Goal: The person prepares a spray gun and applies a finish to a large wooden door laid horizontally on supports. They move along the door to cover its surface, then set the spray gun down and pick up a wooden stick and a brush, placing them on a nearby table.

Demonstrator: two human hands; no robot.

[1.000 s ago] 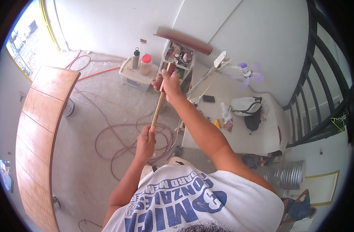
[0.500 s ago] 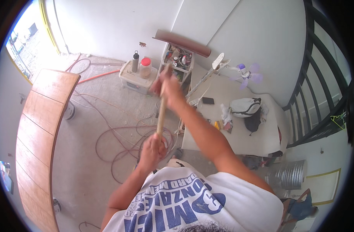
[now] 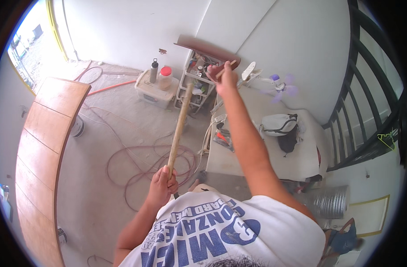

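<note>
My left hand is closed around the lower end of a long wooden pole that slants up toward the white wall. At the pole's top sits a brown roller, lying against the wall. My right hand is stretched up with the arm nearly straight. It grips the reddish frame just under the roller's right end. My white printed shirt fills the bottom of the view.
A long wooden panel runs along the left. Coiled hoses lie on the concrete floor. By the wall stand a white bin with a bottle and jar and a wire rack. A white table holds a bag; a fan and black railing are on the right.
My right hand has left the upper part of the pole and moved up and right to the roller's frame. The left hand has stayed on the pole's lower end.
</note>
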